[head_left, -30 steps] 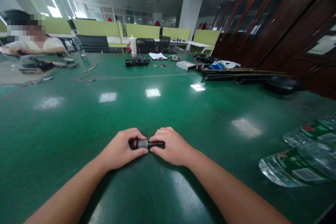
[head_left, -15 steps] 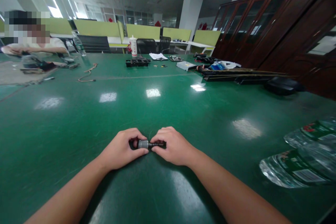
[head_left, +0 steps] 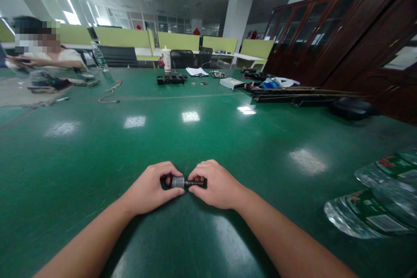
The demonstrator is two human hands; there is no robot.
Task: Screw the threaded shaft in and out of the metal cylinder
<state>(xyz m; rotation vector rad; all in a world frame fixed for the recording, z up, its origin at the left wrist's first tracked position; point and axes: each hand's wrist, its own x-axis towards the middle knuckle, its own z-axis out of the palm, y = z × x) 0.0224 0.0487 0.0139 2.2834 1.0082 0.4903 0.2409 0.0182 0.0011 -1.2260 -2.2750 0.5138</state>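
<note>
Low over the green table (head_left: 156,139), close in front of me, lies a small grey metal cylinder (head_left: 177,182) with a dark ribbed shaft (head_left: 194,183) that points right. It looks like a small motor, but its exact kind is hard to make out. My left hand (head_left: 156,187) is closed around the cylinder, thumb below and fingers above; its left end is partly hidden in the palm. With fingertips and thumb, my right hand (head_left: 213,183) pinches the ribbed shaft, whose far end is partly hidden by the hand.
Clear water bottles (head_left: 368,213) lie at the right edge. Across the table are a black plastic part (head_left: 171,79), a white cup (head_left: 166,59), a cord (head_left: 110,92), a silver box (head_left: 231,83) and black rails (head_left: 293,95). A person (head_left: 48,58) sits at far left.
My hands keep the same hold on the metal part, with hardly any movement. The view has shifted slightly. At far left, the person's arms have changed position.
</note>
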